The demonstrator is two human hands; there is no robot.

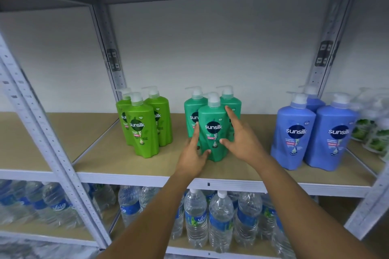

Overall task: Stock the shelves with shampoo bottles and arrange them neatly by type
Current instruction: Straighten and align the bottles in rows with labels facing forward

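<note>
Three clusters of pump-top Sunsilk shampoo bottles stand upright on the shelf [109,162], sorted by colour and well apart from one another. At the left, three lime green bottles [144,126] sit in a tight triangle, one in front of two. In the middle, three teal bottles [212,130] are grouped the same way (labels facing forward). At the right stand three blue bottles [294,136], two in front, one behind.
</note>
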